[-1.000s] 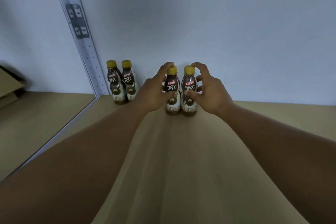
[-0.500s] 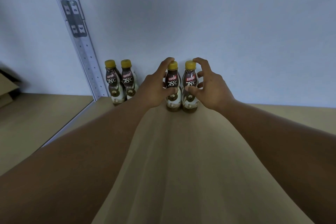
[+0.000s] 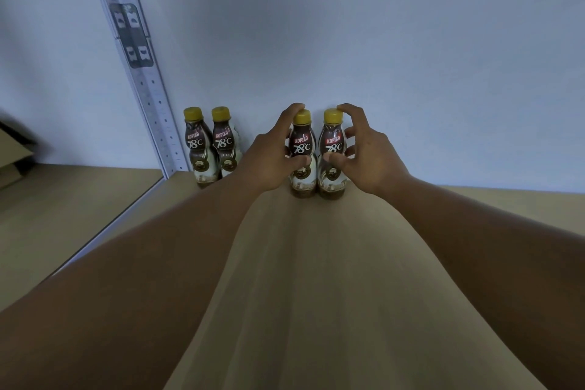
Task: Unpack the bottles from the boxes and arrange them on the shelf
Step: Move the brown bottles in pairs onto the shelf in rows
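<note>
Two brown coffee bottles with yellow caps stand side by side on the beige shelf board (image 3: pixel 300 279), close to the back wall. My left hand (image 3: pixel 269 161) holds the left bottle (image 3: pixel 302 146), thumb on its front and fingers over the cap side. My right hand (image 3: pixel 370 158) holds the right bottle (image 3: pixel 332 139), thumb on the label and forefinger on the cap. Two more of the same bottles (image 3: pixel 196 149) (image 3: pixel 223 142) stand together to the left, next to the shelf post. Both forearms reach in from the bottom corners.
A perforated metal upright post (image 3: pixel 136 57) runs diagonally at the left, marking the end of this shelf bay. Beyond it lies another shelf board with part of a cardboard box (image 3: pixel 12 152) at the far left edge. The pale wall (image 3: pixel 380 41) closes the back.
Both hands have stayed on the two bottles and slid them a little farther back toward the wall. The two bottles on the left have not moved.
</note>
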`<state>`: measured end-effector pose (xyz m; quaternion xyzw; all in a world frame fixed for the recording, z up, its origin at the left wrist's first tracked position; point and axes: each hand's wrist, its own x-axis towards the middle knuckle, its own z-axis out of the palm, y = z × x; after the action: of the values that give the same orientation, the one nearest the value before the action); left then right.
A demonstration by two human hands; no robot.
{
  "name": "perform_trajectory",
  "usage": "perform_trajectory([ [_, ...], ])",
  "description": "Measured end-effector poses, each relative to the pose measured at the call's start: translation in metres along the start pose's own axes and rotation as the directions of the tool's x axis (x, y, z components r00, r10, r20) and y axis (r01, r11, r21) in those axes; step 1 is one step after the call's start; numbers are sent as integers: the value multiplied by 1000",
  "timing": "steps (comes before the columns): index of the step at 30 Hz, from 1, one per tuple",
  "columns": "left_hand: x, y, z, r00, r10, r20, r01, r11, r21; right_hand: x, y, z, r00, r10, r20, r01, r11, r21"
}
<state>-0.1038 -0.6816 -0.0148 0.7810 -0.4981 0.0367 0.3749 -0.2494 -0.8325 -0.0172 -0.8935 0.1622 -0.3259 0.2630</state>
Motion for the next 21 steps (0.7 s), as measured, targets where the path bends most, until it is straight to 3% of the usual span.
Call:
perform_trajectory([
  [16,2,-2,-1,1000,10,10,-10,1000,-15,0,0,0,1000,-5,16,5,1000,6],
  [21,-13,-6,5,999,-38,8,39,985,-168,-11,6,0,999,46,24,-49,991,128],
])
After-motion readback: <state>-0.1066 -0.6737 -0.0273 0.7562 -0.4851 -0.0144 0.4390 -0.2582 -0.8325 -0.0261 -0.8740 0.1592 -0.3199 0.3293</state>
